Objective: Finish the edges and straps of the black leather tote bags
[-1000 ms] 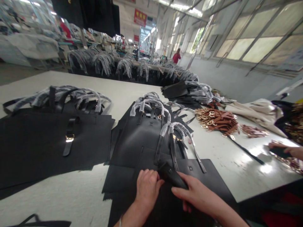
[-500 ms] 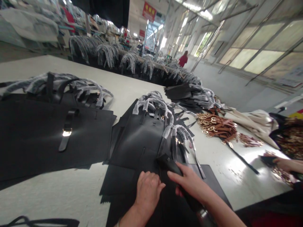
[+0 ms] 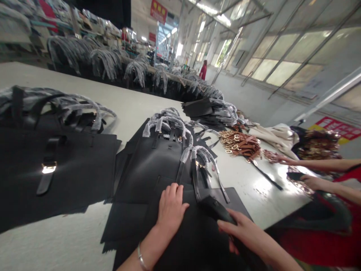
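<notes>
My left hand (image 3: 171,206) lies on a black leather bag panel (image 3: 141,180), fingers stretched over its surface and thumb apart. To its right, my right hand (image 3: 239,227) is wrapped round a black handheld tool (image 3: 216,209) whose exact kind I cannot make out. The tool's broad front end is over the panels, close to the loose ends of a strap. Plastic-wrapped bag handles (image 3: 204,154) arch up just beyond both hands. Under my hands the black panels overlap in a stack with uneven edges.
At left lies another stack of black bag panels (image 3: 81,162) with a gold buckle (image 3: 49,168). Brown straps with gold rings (image 3: 239,145) are heaped at right. A co-worker's hands (image 3: 316,183) reach in from the right. More wrapped handles (image 3: 105,64) line the far side.
My left hand has gone from a curled fist to stretched fingers, farther up the panel. The tool in my right hand has drawn back. The view has swung right, showing more of the co-worker.
</notes>
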### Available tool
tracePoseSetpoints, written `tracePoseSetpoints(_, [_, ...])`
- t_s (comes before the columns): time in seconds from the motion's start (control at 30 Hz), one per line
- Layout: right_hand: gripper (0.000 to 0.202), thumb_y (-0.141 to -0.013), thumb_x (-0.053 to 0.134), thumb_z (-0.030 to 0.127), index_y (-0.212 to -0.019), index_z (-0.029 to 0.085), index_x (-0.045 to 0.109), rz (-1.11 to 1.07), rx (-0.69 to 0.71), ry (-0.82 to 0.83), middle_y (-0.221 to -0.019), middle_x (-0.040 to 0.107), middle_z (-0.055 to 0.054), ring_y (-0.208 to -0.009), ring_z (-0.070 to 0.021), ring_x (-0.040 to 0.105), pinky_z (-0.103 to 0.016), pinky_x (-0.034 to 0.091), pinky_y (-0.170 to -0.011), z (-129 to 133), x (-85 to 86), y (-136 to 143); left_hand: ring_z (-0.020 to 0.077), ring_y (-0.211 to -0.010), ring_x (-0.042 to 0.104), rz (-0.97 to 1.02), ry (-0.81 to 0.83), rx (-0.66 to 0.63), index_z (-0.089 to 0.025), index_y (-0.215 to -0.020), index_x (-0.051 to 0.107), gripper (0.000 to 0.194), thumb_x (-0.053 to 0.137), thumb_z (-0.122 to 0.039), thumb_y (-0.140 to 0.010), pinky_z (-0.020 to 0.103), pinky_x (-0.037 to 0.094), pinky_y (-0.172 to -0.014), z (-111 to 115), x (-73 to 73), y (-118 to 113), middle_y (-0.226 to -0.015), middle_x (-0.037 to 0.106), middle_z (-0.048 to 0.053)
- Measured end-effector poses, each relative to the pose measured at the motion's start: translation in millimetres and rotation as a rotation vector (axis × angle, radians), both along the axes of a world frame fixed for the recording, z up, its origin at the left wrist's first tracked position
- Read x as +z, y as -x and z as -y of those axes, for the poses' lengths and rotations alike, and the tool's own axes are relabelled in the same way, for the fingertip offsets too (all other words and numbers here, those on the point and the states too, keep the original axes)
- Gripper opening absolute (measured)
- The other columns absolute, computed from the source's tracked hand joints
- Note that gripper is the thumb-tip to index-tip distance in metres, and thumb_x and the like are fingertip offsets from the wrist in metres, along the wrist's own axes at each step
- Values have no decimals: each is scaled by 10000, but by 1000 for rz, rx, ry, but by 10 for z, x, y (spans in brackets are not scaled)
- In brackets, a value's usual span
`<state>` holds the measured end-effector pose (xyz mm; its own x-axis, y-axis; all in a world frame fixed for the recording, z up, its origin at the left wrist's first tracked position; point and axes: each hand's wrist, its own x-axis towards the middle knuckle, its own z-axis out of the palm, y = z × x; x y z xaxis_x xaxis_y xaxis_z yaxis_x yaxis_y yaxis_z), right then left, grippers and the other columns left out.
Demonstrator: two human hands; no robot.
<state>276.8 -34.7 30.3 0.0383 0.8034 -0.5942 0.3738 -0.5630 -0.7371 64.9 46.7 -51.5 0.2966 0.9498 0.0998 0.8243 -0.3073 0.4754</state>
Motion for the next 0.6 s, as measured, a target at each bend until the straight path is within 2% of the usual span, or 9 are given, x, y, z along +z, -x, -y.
tracePoseSetpoints(0.07, [260,-840,610,406,-984,190,591,-27,14,23,-804,688,0,-429,-78,615,-153,442,-383,-92,-45,40,272,-1046,531,-46,18,-75,-194,-1133,614,416,762,-325,-767,391,426,-891,-104,19,-67,-1113,585,71])
tracePoseSetpoints(0.13, [218,-834,606,384,-918,183,584,-21,32,33,-783,677,5,-412,-82,605,-161,436,-363,-245,-74,103,270,-1026,532,-84,58,-124,-194,-1045,645,352,776,-334,-751,389,428,-866,-183,32,-106,-1068,593,61])
tracePoseSetpoints(0.27, [197,-839,599,375,-893,189,564,45,-6,-64,-688,635,33,-400,-85,585,-169,437,-363,-506,-59,146,262,-1017,524,-87,91,-144,-203,-971,656,298,789,-332,-738,375,409,-840,-244,44,-109,-1033,599,43])
tracePoseSetpoints(0.37, [218,-847,599,400,-895,192,555,85,-60,-125,-705,640,29,-421,-79,590,-163,447,-385,-469,17,24,250,-1018,518,-66,100,-140,-216,-953,653,278,785,-342,-743,357,390,-831,-251,51,-96,-1021,599,33])
tracePoseSetpoints(0.43, [231,-841,604,412,-891,191,562,60,-56,-97,-754,652,19,-431,-82,603,-166,450,-383,-356,49,-73,251,-1015,518,-71,111,-135,-215,-949,652,291,789,-355,-734,355,385,-822,-261,64,-98,-1023,598,35])
tracePoseSetpoints(0.53, [219,-823,613,391,-885,185,572,-41,6,2,-779,666,10,-410,-84,600,-172,440,-360,-240,3,-100,256,-1007,523,-86,132,-128,-215,-943,656,307,796,-366,-716,358,384,-814,-281,87,-121,-1017,600,38])
tracePoseSetpoints(0.6, [187,-807,618,353,-864,180,575,-76,34,7,-748,670,7,-398,-89,591,-177,433,-349,-272,-75,-21,258,-1005,527,-102,133,-137,-212,-927,661,284,788,-359,-720,356,383,-808,-289,94,-137,-1010,604,40])
